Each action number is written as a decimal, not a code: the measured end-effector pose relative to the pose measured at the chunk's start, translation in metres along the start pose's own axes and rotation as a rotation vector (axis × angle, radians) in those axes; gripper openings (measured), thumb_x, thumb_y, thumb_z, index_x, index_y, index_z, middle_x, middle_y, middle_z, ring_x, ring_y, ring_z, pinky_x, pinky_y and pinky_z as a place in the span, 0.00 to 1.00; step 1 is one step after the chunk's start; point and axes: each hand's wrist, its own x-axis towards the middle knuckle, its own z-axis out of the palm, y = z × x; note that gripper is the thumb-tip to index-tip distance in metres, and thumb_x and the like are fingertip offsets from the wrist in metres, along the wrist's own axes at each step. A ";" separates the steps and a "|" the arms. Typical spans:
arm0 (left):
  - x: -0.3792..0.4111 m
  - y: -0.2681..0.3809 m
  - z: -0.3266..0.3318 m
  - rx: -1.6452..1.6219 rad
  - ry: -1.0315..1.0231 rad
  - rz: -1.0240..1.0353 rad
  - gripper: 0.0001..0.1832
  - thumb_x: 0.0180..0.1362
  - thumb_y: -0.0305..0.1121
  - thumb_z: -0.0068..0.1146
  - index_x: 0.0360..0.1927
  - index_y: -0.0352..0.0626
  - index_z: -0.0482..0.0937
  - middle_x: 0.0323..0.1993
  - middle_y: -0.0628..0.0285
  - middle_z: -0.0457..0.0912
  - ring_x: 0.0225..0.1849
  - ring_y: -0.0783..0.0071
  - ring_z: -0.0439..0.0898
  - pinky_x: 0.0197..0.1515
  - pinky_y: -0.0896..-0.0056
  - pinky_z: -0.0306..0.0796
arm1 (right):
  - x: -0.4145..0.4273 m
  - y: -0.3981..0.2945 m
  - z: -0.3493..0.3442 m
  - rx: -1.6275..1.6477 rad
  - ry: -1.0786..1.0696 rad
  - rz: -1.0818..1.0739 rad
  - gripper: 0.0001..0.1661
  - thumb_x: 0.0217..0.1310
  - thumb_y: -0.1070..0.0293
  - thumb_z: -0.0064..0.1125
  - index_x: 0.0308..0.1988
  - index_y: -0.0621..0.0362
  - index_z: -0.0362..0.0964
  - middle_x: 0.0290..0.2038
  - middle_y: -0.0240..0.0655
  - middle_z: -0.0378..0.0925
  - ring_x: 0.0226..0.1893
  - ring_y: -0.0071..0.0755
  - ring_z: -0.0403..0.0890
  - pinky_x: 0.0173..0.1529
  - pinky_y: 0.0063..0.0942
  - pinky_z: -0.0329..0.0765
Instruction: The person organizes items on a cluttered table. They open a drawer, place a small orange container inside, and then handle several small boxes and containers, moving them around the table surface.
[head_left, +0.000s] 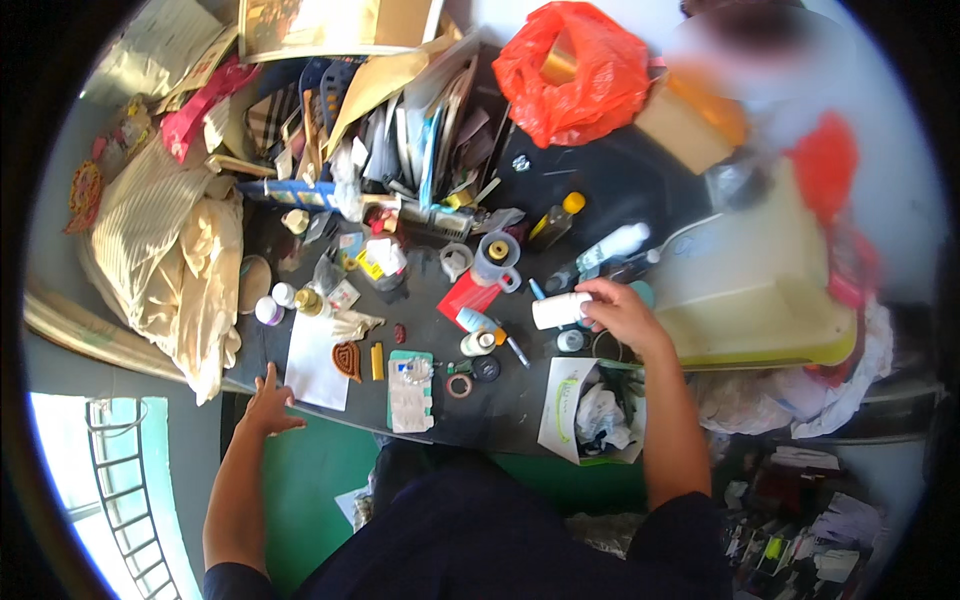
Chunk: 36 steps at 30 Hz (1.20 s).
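Note:
My right hand (619, 313) grips one end of a white plastic bottle (556, 310), held tilted on its side over the dark table. Beneath it are a small clear jar (570, 341) and a blue pen (537, 289). My left hand (270, 405) has its fingers spread at the table's front edge, beside a white sheet of paper (316, 364), and holds nothing. Near the paper lie a brown woven piece (346, 361), a yellow block (376, 361) and a blister pack (411, 397). A small white bottle (478, 343) stands at the middle, near a clear plastic measuring jug (495, 262).
An open box with crumpled waste (556, 409) stands at the front right. Further right is a large pale plastic tub (757, 300). At the back are a red plastic bag (592, 90) and packed papers (420, 142); cream cloth (199, 255) hangs at left.

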 end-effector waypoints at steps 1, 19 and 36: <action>0.001 0.001 0.001 0.001 -0.002 -0.005 0.31 0.39 0.50 0.88 0.44 0.53 0.83 0.86 0.38 0.38 0.80 0.16 0.50 0.73 0.30 0.66 | -0.007 -0.009 0.002 0.003 0.009 -0.009 0.22 0.71 0.71 0.62 0.62 0.62 0.76 0.45 0.37 0.85 0.38 0.23 0.84 0.42 0.23 0.81; 0.010 -0.021 0.015 -0.104 0.093 0.062 0.32 0.41 0.51 0.86 0.45 0.50 0.82 0.84 0.32 0.44 0.77 0.10 0.50 0.75 0.27 0.60 | -0.060 -0.061 0.035 0.470 0.086 -0.336 0.24 0.73 0.74 0.59 0.66 0.64 0.72 0.52 0.42 0.83 0.45 0.29 0.86 0.47 0.27 0.84; -0.077 0.116 -0.050 -0.784 0.540 0.333 0.16 0.61 0.20 0.69 0.51 0.37 0.81 0.45 0.59 0.86 0.44 0.70 0.88 0.45 0.67 0.83 | -0.104 -0.093 0.157 0.638 -0.180 -0.375 0.29 0.67 0.79 0.61 0.66 0.66 0.68 0.58 0.44 0.79 0.56 0.34 0.83 0.55 0.32 0.84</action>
